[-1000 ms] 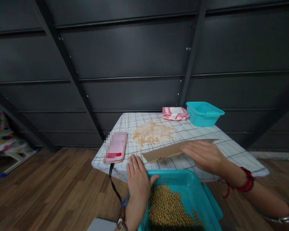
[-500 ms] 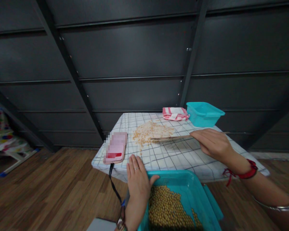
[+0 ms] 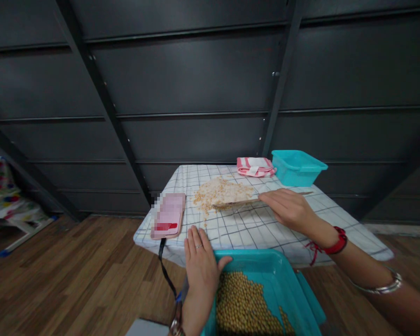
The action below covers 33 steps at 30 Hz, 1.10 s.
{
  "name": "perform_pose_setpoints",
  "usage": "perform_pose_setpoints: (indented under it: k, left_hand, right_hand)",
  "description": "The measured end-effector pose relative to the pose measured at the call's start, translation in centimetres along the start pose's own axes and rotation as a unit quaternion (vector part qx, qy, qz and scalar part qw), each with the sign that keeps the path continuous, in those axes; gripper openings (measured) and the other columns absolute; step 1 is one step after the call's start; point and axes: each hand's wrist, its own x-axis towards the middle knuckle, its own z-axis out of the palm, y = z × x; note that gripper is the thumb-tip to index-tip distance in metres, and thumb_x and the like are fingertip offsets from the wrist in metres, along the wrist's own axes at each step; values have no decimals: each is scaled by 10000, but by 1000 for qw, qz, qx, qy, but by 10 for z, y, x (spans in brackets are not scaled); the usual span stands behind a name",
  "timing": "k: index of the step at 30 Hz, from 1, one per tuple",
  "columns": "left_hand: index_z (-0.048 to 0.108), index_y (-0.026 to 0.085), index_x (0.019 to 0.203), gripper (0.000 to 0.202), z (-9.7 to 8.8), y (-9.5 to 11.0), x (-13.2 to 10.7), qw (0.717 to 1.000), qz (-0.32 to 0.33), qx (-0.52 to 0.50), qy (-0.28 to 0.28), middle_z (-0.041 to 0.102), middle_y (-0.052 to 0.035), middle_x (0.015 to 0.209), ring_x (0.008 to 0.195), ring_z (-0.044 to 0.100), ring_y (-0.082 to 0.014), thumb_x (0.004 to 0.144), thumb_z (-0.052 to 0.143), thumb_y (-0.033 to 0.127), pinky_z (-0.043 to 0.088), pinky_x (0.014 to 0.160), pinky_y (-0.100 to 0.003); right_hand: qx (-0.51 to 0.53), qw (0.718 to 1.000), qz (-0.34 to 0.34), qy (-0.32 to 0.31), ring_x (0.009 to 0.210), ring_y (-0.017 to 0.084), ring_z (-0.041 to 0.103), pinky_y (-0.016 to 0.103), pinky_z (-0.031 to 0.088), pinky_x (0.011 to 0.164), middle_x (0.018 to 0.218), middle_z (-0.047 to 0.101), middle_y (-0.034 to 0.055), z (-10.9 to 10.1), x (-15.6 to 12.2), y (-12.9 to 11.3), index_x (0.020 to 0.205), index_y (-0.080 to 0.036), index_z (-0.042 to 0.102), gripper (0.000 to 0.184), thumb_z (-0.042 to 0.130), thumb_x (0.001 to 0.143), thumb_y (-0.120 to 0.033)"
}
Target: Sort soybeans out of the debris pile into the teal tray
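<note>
My right hand (image 3: 289, 208) is closed around a long, thin, brown wooden-looking stick (image 3: 236, 203). The stick lies nearly level, its far end at the near edge of a spread pile of whitish and yellow grains (image 3: 224, 189) on the table. Part of its length is hidden by the fingers. My left hand (image 3: 201, 259) rests flat, fingers stretched onto the cloth-covered table edge and thumb over the rim of a teal tub (image 3: 255, 255). Round yellow-green peas or beans (image 3: 245, 301) partly fill that tub.
A pink phone-like case (image 3: 168, 215) with a black strap lies left on the checked cloth (image 3: 266, 233). Behind the pile are a folded red-and-white cloth (image 3: 255, 166) and a smaller teal basin (image 3: 297, 168). A dark panelled wall (image 3: 196, 84) stands behind the table.
My right hand and the stick have moved left, so the stick's end reaches further along the grain pile's near edge. My left hand has stayed in place.
</note>
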Motion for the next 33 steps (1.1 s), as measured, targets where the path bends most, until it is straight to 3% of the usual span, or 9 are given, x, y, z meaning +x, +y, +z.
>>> perform_pose_setpoints:
  k: [10,22,33]
  left_hand:
    - [407,-41,1188,959,6,-2,-2,1000,7,1,25,436,-304,1234,1159,396,-365,575,456,694,360,941,-477]
    - [384,-40,1205,955,7,0,-1,1000,-6,-23,17,420,-307,1247,1180,369,-361,598,429,696,333,960,-487]
    - [398,-22,1201,924,6,-1,-2,1000,0,-7,19,429,-291,1249,1176,379,-355,604,445,682,344,952,-482]
  right_hand:
    - [-5,1000,3,3,692,147,584,283,482,601,755,654,66,4,3,1,892,-125,561,278,363,752,12]
    - [20,1000,-4,-4,737,155,579,290,485,643,784,652,79,-4,0,-5,919,-107,548,289,375,737,36]
    - [8,1000,-13,-11,700,155,573,291,480,616,752,649,86,2,3,-7,882,-90,559,285,347,737,34]
